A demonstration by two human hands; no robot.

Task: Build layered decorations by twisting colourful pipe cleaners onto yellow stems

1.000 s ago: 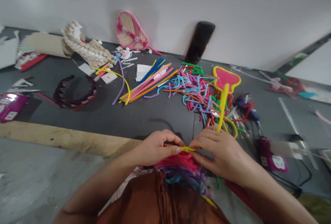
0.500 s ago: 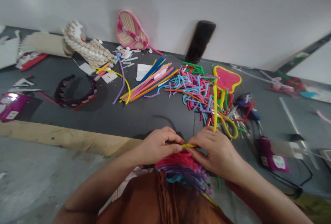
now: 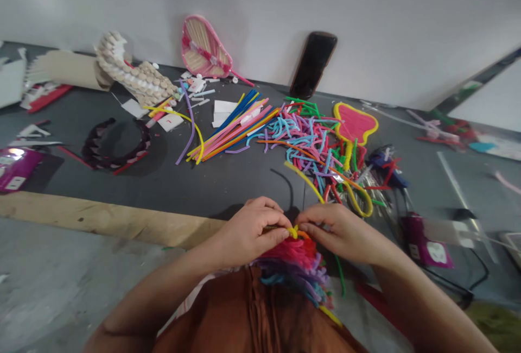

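Observation:
A bundle of pipe cleaners in pink, red, purple and blue rests against the brown-clothed lap at the table edge. My left hand pinches a yellow pipe cleaner where it is twisted at the top of this bundle. From the other side my right hand closes thumb and fingers on the same yellow pipe cleaner by the twist. Its loose end sticks up and leans left over the table. Beneath my right hand a green stem hangs down.
Straight pipe cleaners and a heap of short bent pieces lie ahead. Behind the heap is a pink shape edged in yellow. A phone and a pink fan lean on the wall. A dark headband lies left.
The yellow pipe cleaner's free end has swung from upright above my right hand to a leftward slant. My right hand has turned slightly at the twist; my left hand keeps nearly the same place.

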